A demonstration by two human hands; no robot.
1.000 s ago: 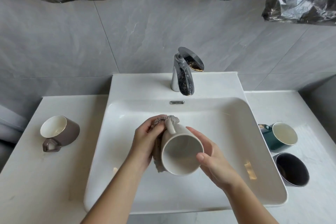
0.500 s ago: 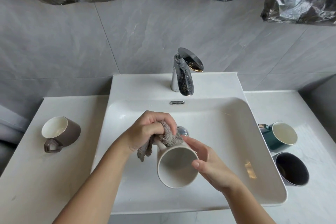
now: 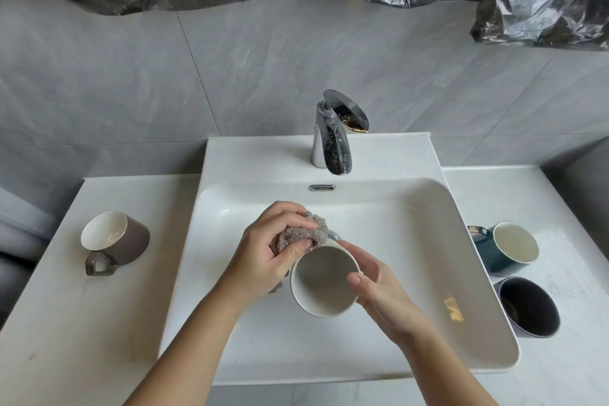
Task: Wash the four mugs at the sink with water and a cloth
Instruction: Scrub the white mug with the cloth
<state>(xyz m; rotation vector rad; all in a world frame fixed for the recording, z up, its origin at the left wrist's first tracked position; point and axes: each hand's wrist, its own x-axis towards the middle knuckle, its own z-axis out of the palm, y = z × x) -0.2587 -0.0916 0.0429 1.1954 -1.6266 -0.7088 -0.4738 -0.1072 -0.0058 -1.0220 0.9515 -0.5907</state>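
Four mugs are showing around the sink [image 3: 329, 369]. Over the basin, the white mug [image 3: 324, 277] is tilting, its mouth turned up toward the near edge and its long axis running back toward the faucet [image 3: 333, 142]. The left hand [image 3: 267, 254] is curling round a bunched grey cloth [image 3: 306, 236], pressing it on the mug's far rim, while the right hand [image 3: 379, 287] is gripping the mug's right side with curved fingers. A brown mug [image 3: 131, 241] is sitting on the worktop [image 3: 82, 323] left of the sink; a green mug [image 3: 494, 257] and a dark mug [image 3: 527, 306] are sitting at its right edge.
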